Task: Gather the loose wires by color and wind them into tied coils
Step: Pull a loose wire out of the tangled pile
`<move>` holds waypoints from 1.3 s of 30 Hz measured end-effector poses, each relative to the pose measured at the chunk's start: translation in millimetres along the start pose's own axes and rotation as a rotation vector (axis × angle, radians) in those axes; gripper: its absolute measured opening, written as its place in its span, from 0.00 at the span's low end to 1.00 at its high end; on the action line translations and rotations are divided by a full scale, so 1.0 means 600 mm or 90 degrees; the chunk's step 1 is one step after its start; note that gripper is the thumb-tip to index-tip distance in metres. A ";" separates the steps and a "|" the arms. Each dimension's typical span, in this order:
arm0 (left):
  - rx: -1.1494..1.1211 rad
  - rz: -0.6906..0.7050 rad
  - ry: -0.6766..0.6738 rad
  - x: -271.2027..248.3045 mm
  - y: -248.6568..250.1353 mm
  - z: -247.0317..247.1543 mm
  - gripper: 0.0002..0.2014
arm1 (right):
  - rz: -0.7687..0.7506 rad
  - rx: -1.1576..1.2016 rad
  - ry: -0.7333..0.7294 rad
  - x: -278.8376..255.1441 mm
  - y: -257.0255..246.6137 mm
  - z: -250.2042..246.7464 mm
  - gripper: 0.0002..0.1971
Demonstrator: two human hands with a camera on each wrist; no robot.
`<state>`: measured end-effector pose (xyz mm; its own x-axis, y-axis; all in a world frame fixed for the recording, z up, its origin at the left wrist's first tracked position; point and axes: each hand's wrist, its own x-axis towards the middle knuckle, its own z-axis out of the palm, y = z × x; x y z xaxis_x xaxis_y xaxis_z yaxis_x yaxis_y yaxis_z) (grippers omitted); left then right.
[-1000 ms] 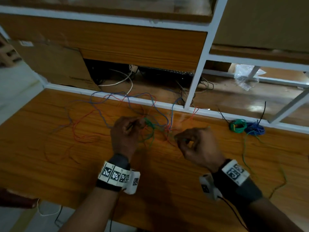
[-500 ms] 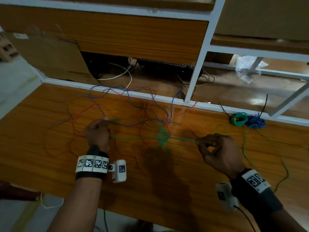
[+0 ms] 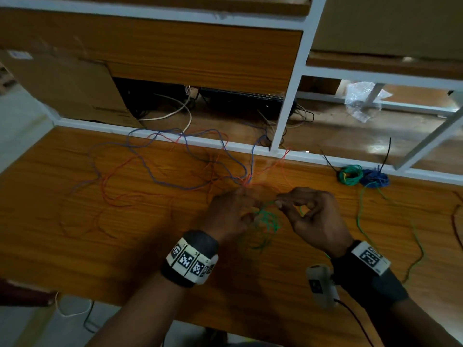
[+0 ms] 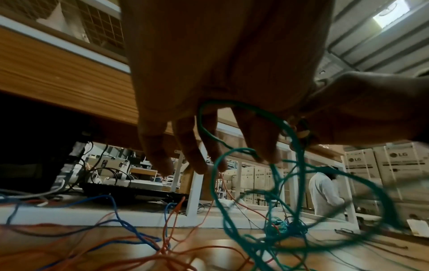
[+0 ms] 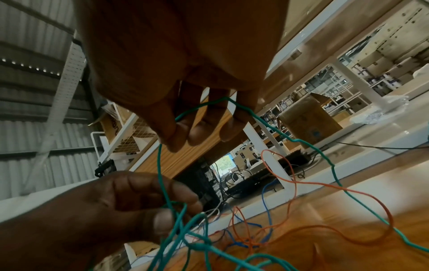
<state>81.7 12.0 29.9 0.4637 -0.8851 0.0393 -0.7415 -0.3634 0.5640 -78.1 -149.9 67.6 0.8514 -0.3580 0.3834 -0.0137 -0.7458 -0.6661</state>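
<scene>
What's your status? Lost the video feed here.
Left hand and right hand both pinch the green wire, loops hanging between them. Red wires and blue wires tangled close behind.

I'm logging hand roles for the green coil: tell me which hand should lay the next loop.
Probably the right hand. It pinches a free run of the green wire that leads down to the left hand, which grips the gathered green loops and serves better as the anchor.
</scene>
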 end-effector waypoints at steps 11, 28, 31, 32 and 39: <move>-0.582 -0.178 0.276 0.007 0.003 -0.040 0.07 | 0.030 0.038 0.015 -0.050 -0.007 -0.074 0.04; -0.496 0.205 0.055 0.010 0.032 -0.044 0.11 | 0.418 0.543 -0.067 0.028 -0.008 0.005 0.14; -0.572 0.235 -0.087 -0.016 0.012 -0.065 0.20 | 0.350 0.522 -0.034 0.036 0.003 -0.018 0.20; -0.682 0.204 -0.084 -0.022 0.013 -0.072 0.22 | 0.319 0.504 -0.044 0.037 0.003 -0.029 0.23; -0.730 -0.219 0.002 0.047 0.053 -0.076 0.22 | 0.154 0.369 -0.160 0.050 -0.011 -0.049 0.42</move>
<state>93.2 -11.1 86.7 0.5554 -0.7908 -0.2573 0.2856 -0.1093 0.9521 -68.2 -172.1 102.5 0.9568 -0.2831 0.0661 0.0042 -0.2140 -0.9768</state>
